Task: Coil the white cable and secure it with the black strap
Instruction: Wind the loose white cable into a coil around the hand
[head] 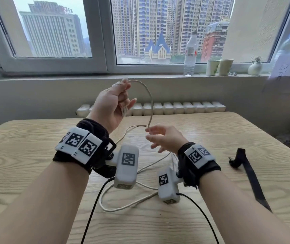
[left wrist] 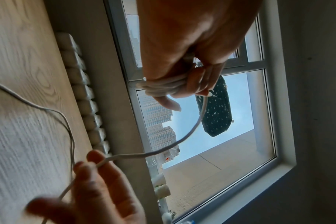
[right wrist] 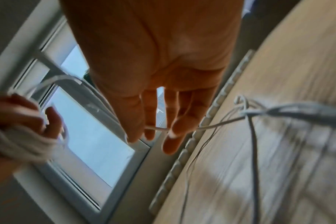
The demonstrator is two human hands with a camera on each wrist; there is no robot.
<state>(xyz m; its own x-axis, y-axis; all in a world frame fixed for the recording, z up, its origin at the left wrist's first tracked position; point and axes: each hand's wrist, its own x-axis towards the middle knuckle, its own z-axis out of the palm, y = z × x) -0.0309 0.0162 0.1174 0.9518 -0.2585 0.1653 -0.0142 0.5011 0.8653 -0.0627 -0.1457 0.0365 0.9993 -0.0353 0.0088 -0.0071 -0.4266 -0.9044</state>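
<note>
Left hand [head: 113, 104] clenched round coiled cable [left wrist: 163, 88]; right hand [head: 163, 138] pinching loose run. Risk: slack tangles on table [head: 35, 155]; coil slips loose. Strap [head: 251, 175] far right, untouched.

White cable [head: 150, 103]: thin, braided-looking cord, several turns bunched in a raised fist, one strand arching up and over, then down to fingertips; the remainder lies in loose loops on the wooden tabletop. Black strap [head: 251, 175]: flat, dark band, unfastened, lying stretched out on the table well right of the cable, far end crumpled.
</note>
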